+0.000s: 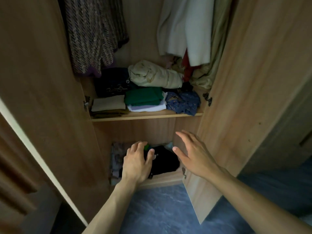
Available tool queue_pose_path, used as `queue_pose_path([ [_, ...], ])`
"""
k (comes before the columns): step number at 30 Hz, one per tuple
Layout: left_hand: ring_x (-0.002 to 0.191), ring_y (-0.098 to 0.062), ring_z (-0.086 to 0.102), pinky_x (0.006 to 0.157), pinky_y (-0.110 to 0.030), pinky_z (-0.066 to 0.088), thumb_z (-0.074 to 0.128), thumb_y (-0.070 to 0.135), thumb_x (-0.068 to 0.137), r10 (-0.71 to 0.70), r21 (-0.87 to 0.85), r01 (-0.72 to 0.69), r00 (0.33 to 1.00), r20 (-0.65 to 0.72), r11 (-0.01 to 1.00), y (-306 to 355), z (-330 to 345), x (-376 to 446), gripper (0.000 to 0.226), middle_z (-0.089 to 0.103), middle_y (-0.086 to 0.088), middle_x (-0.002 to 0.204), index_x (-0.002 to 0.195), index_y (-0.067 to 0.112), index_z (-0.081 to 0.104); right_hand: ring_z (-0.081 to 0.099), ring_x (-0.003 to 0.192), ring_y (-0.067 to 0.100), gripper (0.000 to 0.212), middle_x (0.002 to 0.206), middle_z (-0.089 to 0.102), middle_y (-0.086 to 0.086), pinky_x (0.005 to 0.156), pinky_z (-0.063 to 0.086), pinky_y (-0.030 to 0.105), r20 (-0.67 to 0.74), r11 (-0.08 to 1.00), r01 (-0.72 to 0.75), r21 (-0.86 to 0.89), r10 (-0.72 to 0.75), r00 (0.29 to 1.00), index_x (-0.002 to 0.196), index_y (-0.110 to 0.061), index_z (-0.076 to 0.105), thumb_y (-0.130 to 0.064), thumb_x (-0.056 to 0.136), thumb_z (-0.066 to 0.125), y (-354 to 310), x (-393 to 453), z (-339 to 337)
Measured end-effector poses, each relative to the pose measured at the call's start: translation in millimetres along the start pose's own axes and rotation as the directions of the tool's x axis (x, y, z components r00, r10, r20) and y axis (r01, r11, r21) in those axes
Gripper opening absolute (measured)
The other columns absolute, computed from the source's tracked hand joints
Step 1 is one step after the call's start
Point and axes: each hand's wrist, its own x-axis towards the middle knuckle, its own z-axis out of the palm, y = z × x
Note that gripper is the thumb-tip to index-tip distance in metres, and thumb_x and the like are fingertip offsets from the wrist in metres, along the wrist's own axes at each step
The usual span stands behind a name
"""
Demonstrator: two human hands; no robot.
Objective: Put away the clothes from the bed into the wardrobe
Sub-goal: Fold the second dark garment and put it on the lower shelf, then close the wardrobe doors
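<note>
Clothes: the piece in hand is a black garment (166, 160), lying in the bottom compartment of the wardrobe (236, 102), under the shelf (146, 116).

Head view, the only one.

- Both doors stand open. Both forearms reach forward and down into the lower opening.
- Black garment lies on the compartment floor, between the two hands and slightly beyond them. Its long axis appears to run from near-left to far-right, though the dark cloth in dim light makes the outline uncertain.
- Left hand (137, 163): palm down, fingers curled over the garment's left edge, thumb set on the black cloth. It looks to be pressing or gripping the garment; contact is plain, a full pinch is not.
- Right hand (194, 153): fingers straight and spread, palm facing left, holding nothing. It hovers just beside the garment's right edge, apart from the cloth and close to the right door.
- Left hand is therefore the nearer; it is already on the garment.
- A patterned cloth (116, 156) lies to the left of the black garment, touching or under it; I cannot tell which.
- A bit of green shows just past the left fingers; too small to identify.
- Shelf above carries folded stacks: a green pile (143, 97), a beige pile (108, 103), a blue bundle (183, 102).

Judgement: placing step nearly done; the coming move likely turns on the left hand freeing the cloth.
</note>
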Motion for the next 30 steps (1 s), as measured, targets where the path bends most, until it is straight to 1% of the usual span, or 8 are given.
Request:
queue_pose_path([
  [5, 0.125, -0.028, 0.047, 0.1, -0.047, 0.045, 0.043, 0.049, 0.099, 0.058, 0.044, -0.059, 0.998, 0.013, 0.997, 47.1, 22.5, 8.1, 0.045, 0.052, -0.003, 0.139, 0.134, 0.022, 0.051, 0.033, 0.141, 0.02, 0.069, 0.151, 0.04, 0.005, 0.113, 0.033, 0.038, -0.06, 1.0, -0.031, 0.004, 0.031, 0.998, 0.148, -0.021, 0.037, -0.061, 0.092, 0.032, 35.9, -23.4, -32.5],
  [9, 0.121, -0.031, 0.049, 0.097, -0.047, 0.046, 0.04, 0.052, 0.098, 0.087, 0.067, -0.089, 0.996, 0.03, 0.994, 100.0, 53.6, 16.1, 0.049, 0.053, -0.006, 0.135, 0.133, 0.02, 0.052, 0.027, 0.143, 0.02, 0.071, 0.153, 0.037, 0.004, 0.114, 0.025, 0.032, -0.087, 0.999, -0.054, -0.004, 0.054, 0.995, 0.149, -0.021, 0.034, -0.062, 0.092, 0.027, 87.3, -43.0, -66.8],
  [13, 0.115, -0.033, 0.053, 0.095, -0.046, 0.046, 0.046, 0.046, 0.099, 0.087, -0.022, -0.087, 0.996, 0.0, 0.996, 164.2, 88.7, 25.1, 0.045, 0.054, -0.009, 0.131, 0.132, 0.016, 0.053, 0.033, 0.141, 0.027, 0.067, 0.15, 0.042, 0.008, 0.114, 0.029, 0.039, -0.158, 0.998, -0.063, -0.008, 0.061, 0.986, 0.146, -0.016, 0.039, -0.057, 0.094, 0.031, 137.6, -54.5, -103.6],
  [16, 0.116, -0.033, 0.053, 0.096, -0.043, 0.044, 0.046, 0.044, 0.099, 0.115, -0.031, -0.115, 0.993, 0.002, 0.993, 202.3, 107.7, 29.6, 0.043, 0.055, -0.009, 0.129, 0.131, 0.016, 0.054, 0.034, 0.141, 0.028, 0.064, 0.149, 0.043, 0.01, 0.115, 0.031, 0.044, -0.194, 0.998, -0.054, 0.028, 0.059, 0.979, 0.146, -0.015, 0.039, -0.054, 0.095, 0.034, 167.9, -57.4, -122.3],
  [21, 0.118, -0.034, 0.051, 0.095, -0.044, 0.044, 0.036, 0.056, 0.091, 0.199, 0.027, -0.2, 0.979, 0.041, 0.979, 244.2, 122.8, 42.5, 0.059, 0.055, -0.01, 0.129, 0.13, 0.015, 0.054, 0.028, 0.143, 0.022, 0.06, 0.152, 0.037, 0.007, 0.117, 0.027, 0.043, -0.213, 0.993, -0.052, 0.101, 0.072, 0.974, 0.148, -0.017, 0.034, -0.05, 0.098, 0.04, 208.3, -62.5, -142.4],
  [25, 0.12, -0.032, 0.05, 0.098, -0.047, 0.043, 0.033, 0.061, 0.09, 0.276, 0.027, -0.278, 0.959, 0.057, 0.96, 272.1, 129.3, 59.8, 0.063, 0.055, -0.008, 0.13, 0.13, 0.017, 0.053, 0.022, 0.145, 0.015, 0.056, 0.157, 0.028, 0.004, 0.115, 0.02, 0.028, -0.271, 0.982, -0.09, 0.169, 0.134, 0.953, 0.15, -0.019, 0.03, -0.04, 0.101, 0.048, 228.6, -64.1, -162.7],
  [28, 0.123, -0.029, 0.05, 0.1, -0.045, 0.042, 0.025, 0.068, 0.085, 0.331, 0.029, -0.332, 0.943, 0.045, 0.943, 295.2, 131.9, 72.6, 0.075, 0.055, -0.007, 0.131, 0.13, 0.016, 0.054, 0.023, 0.146, 0.015, 0.057, 0.159, 0.025, 0.003, 0.118, 0.022, 0.034, -0.317, 0.983, -0.064, 0.171, 0.117, 0.941, 0.151, -0.022, 0.028, -0.039, 0.1, 0.049, 241.7, -52.3, -183.6],
  [30, 0.124, -0.027, 0.049, 0.101, -0.041, 0.041, 0.024, 0.069, 0.083, 0.341, 0.018, -0.342, 0.939, 0.033, 0.94, 307.8, 129.6, 80.8, 0.077, 0.055, -0.006, 0.133, 0.13, 0.016, 0.054, 0.027, 0.144, 0.013, 0.056, 0.155, 0.032, 0.002, 0.119, 0.024, 0.034, -0.396, 0.985, -0.046, 0.166, 0.11, 0.912, 0.149, -0.022, 0.031, -0.036, 0.099, 0.051, 244.9, -41.6, -200.0],
])
